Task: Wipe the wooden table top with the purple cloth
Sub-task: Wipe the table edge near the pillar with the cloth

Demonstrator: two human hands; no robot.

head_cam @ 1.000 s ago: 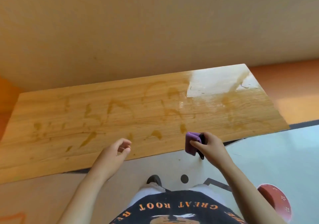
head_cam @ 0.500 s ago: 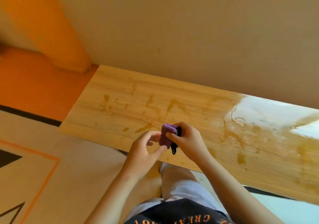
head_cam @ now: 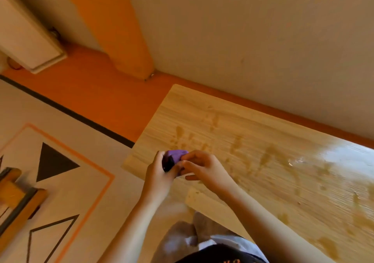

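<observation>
Head view: one small bunched purple cloth [head_cam: 175, 155], one light wooden table top [head_cam: 263, 161], two hands. The cloth sits between both hands, over the table's near left corner. The left hand [head_cam: 159, 173] curls round its dark lower part, possibly a tag. The right hand [head_cam: 202, 167] pinches its upper edge with the fingertips [head_cam: 189, 156]. Several brown smears [head_cam: 267, 157] mark the wood beyond the fingers.
</observation>
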